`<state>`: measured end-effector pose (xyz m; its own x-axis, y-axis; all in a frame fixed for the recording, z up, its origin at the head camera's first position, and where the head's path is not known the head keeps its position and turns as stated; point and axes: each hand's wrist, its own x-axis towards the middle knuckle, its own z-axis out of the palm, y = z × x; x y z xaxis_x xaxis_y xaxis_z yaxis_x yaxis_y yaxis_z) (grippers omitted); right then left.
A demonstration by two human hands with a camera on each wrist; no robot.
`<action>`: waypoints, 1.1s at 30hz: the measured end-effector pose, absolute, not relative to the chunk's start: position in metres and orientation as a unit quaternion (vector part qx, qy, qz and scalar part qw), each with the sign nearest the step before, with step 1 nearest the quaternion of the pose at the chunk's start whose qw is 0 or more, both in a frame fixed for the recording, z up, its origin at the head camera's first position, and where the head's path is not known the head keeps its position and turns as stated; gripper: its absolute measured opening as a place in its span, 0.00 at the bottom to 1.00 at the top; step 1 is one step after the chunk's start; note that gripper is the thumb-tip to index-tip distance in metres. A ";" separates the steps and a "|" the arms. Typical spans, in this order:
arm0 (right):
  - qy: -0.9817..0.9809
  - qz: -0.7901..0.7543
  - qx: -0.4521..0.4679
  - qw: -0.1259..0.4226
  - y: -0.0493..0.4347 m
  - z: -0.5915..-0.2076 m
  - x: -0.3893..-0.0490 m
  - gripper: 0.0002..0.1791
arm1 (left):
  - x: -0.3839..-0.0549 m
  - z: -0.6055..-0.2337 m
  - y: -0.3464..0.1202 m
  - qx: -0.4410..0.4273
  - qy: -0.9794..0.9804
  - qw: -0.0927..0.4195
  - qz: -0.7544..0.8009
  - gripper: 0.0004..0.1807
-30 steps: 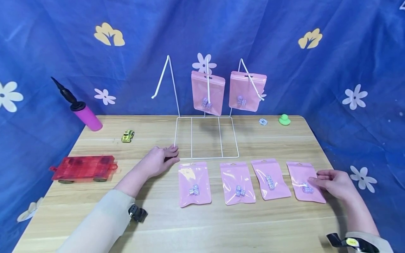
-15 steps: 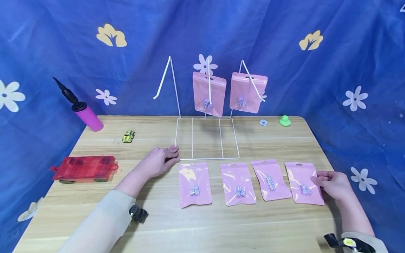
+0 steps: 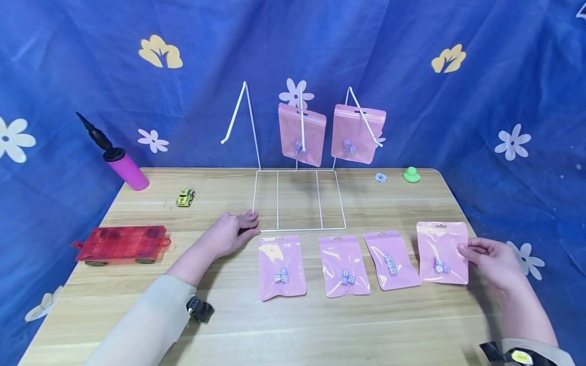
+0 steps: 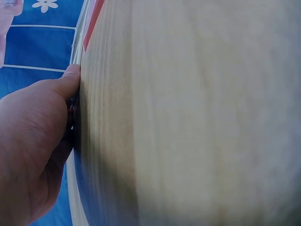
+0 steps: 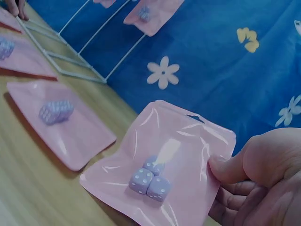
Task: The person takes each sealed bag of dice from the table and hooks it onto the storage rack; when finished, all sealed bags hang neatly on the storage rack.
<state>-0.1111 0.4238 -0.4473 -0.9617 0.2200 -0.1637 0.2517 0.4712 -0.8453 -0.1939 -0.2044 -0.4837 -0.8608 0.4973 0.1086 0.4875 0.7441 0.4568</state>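
At the table's right, my right hand (image 3: 492,262) pinches the right edge of a pink zip pouch (image 3: 450,244), thumb in front and fingers behind. Three purple dice (image 5: 150,181) show through its clear front, and a hang hole is at its top. My left hand (image 3: 233,231) rests at the front left corner of a white wire rack (image 3: 302,230), fingers on the base wire. Two pink pouches hang on the rack's middle prong (image 3: 302,124) and right prong (image 3: 364,118); the left prong (image 3: 235,112) holds nothing. Three more pouches lie in front: left (image 3: 281,254), middle (image 3: 341,254), right (image 3: 389,244).
On the left are a red translucent toy wagon (image 3: 123,243), a small yellow-green toy car (image 3: 185,197) and a pink hand pump (image 3: 128,170). A green rubber duck (image 3: 411,175) and a small token (image 3: 380,177) stand at the back right. Blue cloth hangs behind.
My right hand has raised the rightmost pouch off the table, its top now higher and straighter. My left hand stays at the rack's corner.
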 end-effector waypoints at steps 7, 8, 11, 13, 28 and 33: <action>0.769 -0.631 0.099 -0.026 0.416 -0.424 -0.110 0.15 | -0.193 -0.483 -0.204 0.264 0.933 0.005 0.245 0.22; 0.762 -0.639 0.095 -0.032 0.415 -0.421 -0.111 0.15 | -0.193 -0.483 -0.204 0.264 0.933 0.004 0.245 0.22; 0.750 -0.654 0.081 -0.054 0.410 -0.412 -0.112 0.15 | -0.193 -0.482 -0.204 0.265 0.933 0.004 0.243 0.22; 0.744 -0.661 0.071 -0.071 0.406 -0.407 -0.113 0.14 | -0.192 -0.482 -0.204 0.266 0.933 0.004 0.243 0.22; 0.676 -0.719 -0.026 -0.160 0.353 -0.379 -0.131 0.09 | -0.193 -0.482 -0.204 0.275 0.932 -0.003 0.238 0.22; 0.685 -0.710 -0.045 -0.159 0.330 -0.369 -0.136 0.05 | -0.192 -0.482 -0.205 0.270 0.932 0.001 0.240 0.22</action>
<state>-0.1358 0.3304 -0.3687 -0.9451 0.1648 0.2821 -0.2878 -0.0114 -0.9576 -0.1921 -0.2045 -0.4817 -0.8539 0.5048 0.1268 0.5034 0.7390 0.4477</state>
